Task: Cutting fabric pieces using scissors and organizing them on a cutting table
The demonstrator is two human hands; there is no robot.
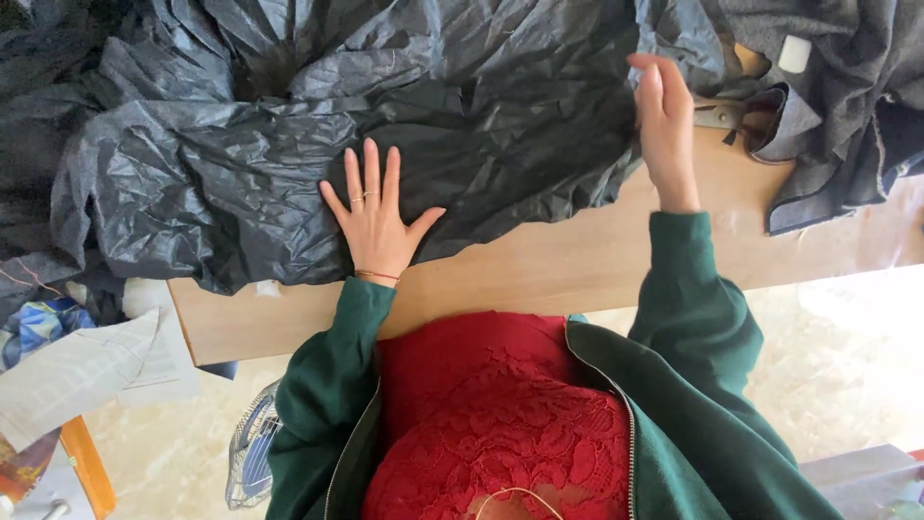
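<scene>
Fingers of the left hand (377, 223) lie spread and flat on the black cloth (289, 144), mid-frame, holding nothing. The cloth is crumpled, heaped toward the upper left, spilling over the table (539, 270); smoothing looks barely begun. Right of centre, the right hand (664, 125) stands edge-on at the cloth's border, fingers straight and together; whether it pinches cloth I cannot tell. Grey fabric (828, 96) lies upper right.

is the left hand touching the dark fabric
Touching. The head view shows the left hand lying flat, fingers spread, palm down on the dark fabric, no gap visible.
</scene>
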